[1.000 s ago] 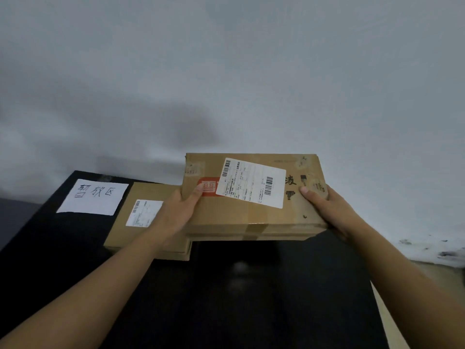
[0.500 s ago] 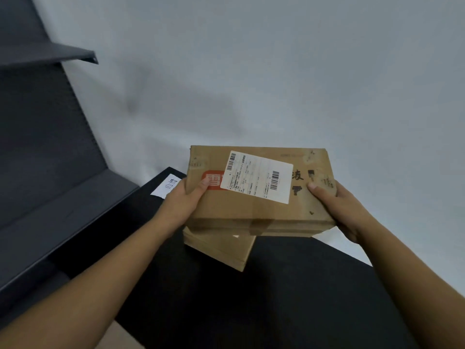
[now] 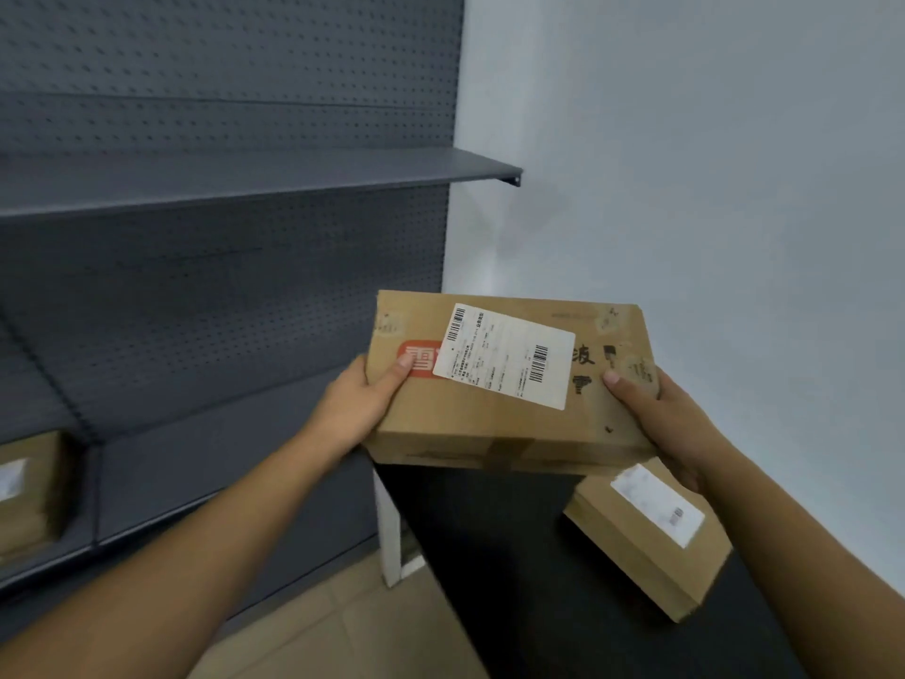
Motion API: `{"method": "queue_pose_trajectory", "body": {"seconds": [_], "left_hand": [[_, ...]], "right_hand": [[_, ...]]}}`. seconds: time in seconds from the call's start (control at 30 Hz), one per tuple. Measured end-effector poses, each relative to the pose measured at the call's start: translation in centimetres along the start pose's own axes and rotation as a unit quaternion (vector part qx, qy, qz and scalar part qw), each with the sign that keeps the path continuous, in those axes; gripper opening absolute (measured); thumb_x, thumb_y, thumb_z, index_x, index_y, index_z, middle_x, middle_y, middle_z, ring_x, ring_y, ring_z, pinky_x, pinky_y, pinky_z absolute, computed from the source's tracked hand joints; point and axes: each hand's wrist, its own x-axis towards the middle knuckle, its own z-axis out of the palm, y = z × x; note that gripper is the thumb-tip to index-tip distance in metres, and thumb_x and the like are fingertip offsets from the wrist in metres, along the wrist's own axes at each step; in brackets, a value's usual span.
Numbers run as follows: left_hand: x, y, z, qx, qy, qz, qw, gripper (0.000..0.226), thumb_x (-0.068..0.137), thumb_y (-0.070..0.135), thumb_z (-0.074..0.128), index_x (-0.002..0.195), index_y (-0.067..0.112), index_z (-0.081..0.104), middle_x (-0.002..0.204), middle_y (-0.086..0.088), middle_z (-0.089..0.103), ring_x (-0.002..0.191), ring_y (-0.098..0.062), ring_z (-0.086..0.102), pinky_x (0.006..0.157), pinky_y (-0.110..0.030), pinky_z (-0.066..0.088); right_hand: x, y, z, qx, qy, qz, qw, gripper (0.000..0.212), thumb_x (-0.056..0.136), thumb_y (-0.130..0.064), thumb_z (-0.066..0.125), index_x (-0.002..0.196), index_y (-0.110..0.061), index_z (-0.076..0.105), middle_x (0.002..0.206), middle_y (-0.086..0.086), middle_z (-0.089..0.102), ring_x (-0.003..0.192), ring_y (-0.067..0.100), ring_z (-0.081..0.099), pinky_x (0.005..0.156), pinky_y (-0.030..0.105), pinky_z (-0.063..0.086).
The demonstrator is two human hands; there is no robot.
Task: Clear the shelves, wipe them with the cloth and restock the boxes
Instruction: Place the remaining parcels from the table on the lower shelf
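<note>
A flat cardboard box point(image 3: 494, 423) with a white shipping label and a red logo is held in the air in front of me. My left hand point(image 3: 360, 404) grips its left end, thumb on top. My right hand point(image 3: 666, 423) grips its right end the same way. A second cardboard box point(image 3: 646, 536) with a white label lies on the black table point(image 3: 499, 556) below it. To the left stands the dark grey shelf unit, with an upper shelf point(image 3: 245, 176) and a lower shelf point(image 3: 235, 458). No cloth is in view.
Another cardboard box point(image 3: 29, 492) sits on the lower shelf at the far left edge. A perforated back panel point(image 3: 220, 306) closes the shelves. A white wall point(image 3: 685, 164) is on the right. Tan floor tiles point(image 3: 333, 624) lie between shelf and table.
My view has swung left from the table toward the shelf unit, with the box carried along in both hands. The second box stays on the table, now at lower right.
</note>
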Motion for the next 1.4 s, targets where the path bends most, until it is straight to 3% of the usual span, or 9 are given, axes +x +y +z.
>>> {"method": "queue_pose_trajectory", "body": {"seconds": [0.13, 0.23, 0.43, 0.57, 0.67, 0.9, 1.1, 1.2, 1.4], "left_hand": [[-1.3, -2.6, -8.8, 0.005, 0.060, -0.027, 0.998, 0.052, 0.085, 0.076, 0.055, 0.120, 0.038, 0.054, 0.108, 0.016, 0.065, 0.102, -0.010, 0.063, 0.089, -0.034, 0.049], [-2.9, -4.9, -15.3, 0.007, 0.115, -0.051, 0.992, 0.058, 0.082, 0.079, 0.055, 0.122, 0.036, 0.053, 0.111, 0.014, 0.064, 0.107, -0.014, 0.064, 0.097, -0.038, 0.050], [-7.1, -8.6, -25.7, -0.013, 0.229, -0.100, 0.968, 0.099, 0.062, 0.094, 0.051, 0.139, 0.031, 0.054, 0.127, 0.008, 0.066, 0.114, -0.018, 0.063, 0.105, -0.044, 0.049], [-9.9, -10.7, -30.8, -0.029, 0.313, -0.128, 0.941, 0.071, 0.084, 0.076, 0.056, 0.138, 0.030, 0.054, 0.116, 0.010, 0.063, 0.107, -0.016, 0.059, 0.091, -0.033, 0.047], [-12.6, -12.6, -34.5, -0.030, 0.366, -0.143, 0.919, 0.065, 0.084, 0.075, 0.058, 0.134, 0.033, 0.056, 0.117, 0.010, 0.065, 0.110, -0.016, 0.062, 0.095, -0.036, 0.050], [-19.8, -15.4, -41.7, -0.042, 0.502, -0.205, 0.839, 0.085, 0.078, 0.083, 0.056, 0.144, 0.031, 0.048, 0.119, 0.007, 0.064, 0.106, -0.017, 0.064, 0.095, -0.038, 0.053], [-27.4, -17.2, -43.7, -0.043, 0.596, -0.229, 0.768, 0.071, 0.079, 0.084, 0.054, 0.132, 0.036, 0.054, 0.119, 0.010, 0.067, 0.103, -0.011, 0.064, 0.094, -0.039, 0.054], [-31.4, -17.6, -44.3, -0.049, 0.634, -0.236, 0.735, 0.061, 0.085, 0.075, 0.055, 0.130, 0.034, 0.054, 0.114, 0.013, 0.067, 0.101, -0.008, 0.064, 0.082, -0.030, 0.052], [-39.2, -19.0, -45.8, -0.057, 0.697, -0.245, 0.672, 0.062, 0.088, 0.070, 0.057, 0.132, 0.027, 0.057, 0.115, 0.005, 0.069, 0.100, -0.012, 0.066, 0.087, -0.034, 0.055]], "right_hand": [[2.1, -2.9, 8.8, -0.018, -0.052, -0.021, 0.998, 0.038, 0.093, -0.054, 0.062, 0.127, -0.037, 0.059, 0.109, -0.011, 0.076, 0.092, 0.014, 0.076, 0.075, 0.035, 0.061], [3.7, -5.1, 15.6, -0.024, -0.100, -0.027, 0.994, 0.042, 0.090, -0.055, 0.065, 0.128, -0.038, 0.059, 0.115, -0.008, 0.075, 0.101, 0.021, 0.074, 0.086, 0.047, 0.060], [5.1, -8.6, 28.4, -0.050, -0.201, -0.051, 0.977, 0.047, 0.086, -0.060, 0.066, 0.127, -0.041, 0.057, 0.117, -0.007, 0.072, 0.106, 0.021, 0.069, 0.089, 0.048, 0.056], [5.3, -11.3, 36.4, -0.050, -0.253, -0.079, 0.963, 0.036, 0.092, -0.049, 0.068, 0.126, -0.038, 0.060, 0.114, -0.009, 0.071, 0.100, 0.013, 0.069, 0.071, 0.029, 0.052], [5.3, -12.5, 42.5, -0.039, -0.323, -0.084, 0.942, 0.039, 0.089, -0.049, 0.072, 0.125, -0.039, 0.061, 0.113, -0.011, 0.073, 0.101, 0.013, 0.071, 0.080, 0.033, 0.056], [3.3, -15.5, 57.1, -0.033, -0.481, -0.119, 0.868, 0.049, 0.081, -0.057, 0.075, 0.125, -0.040, 0.063, 0.112, -0.014, 0.075, 0.106, 0.013, 0.071, 0.097, 0.043, 0.055], [-1.0, -16.6, 67.1, -0.032, -0.569, -0.122, 0.813, 0.068, 0.065, -0.070, 0.083, 0.123, -0.040, 0.063, 0.115, -0.010, 0.075, 0.108, 0.017, 0.070, 0.100, 0.048, 0.055], [-4.5, -16.6, 70.9, -0.041, -0.609, -0.136, 0.781, 0.054, 0.077, -0.061, 0.079, 0.123, -0.039, 0.062, 0.116, -0.009, 0.074, 0.107, 0.016, 0.069, 0.100, 0.048, 0.054], [-12.6, -17.6, 78.0, -0.052, -0.670, -0.159, 0.723, 0.047, 0.084, -0.052, 0.076, 0.125, -0.034, 0.061, 0.114, -0.004, 0.074, 0.105, 0.018, 0.071, 0.092, 0.046, 0.058]]}}
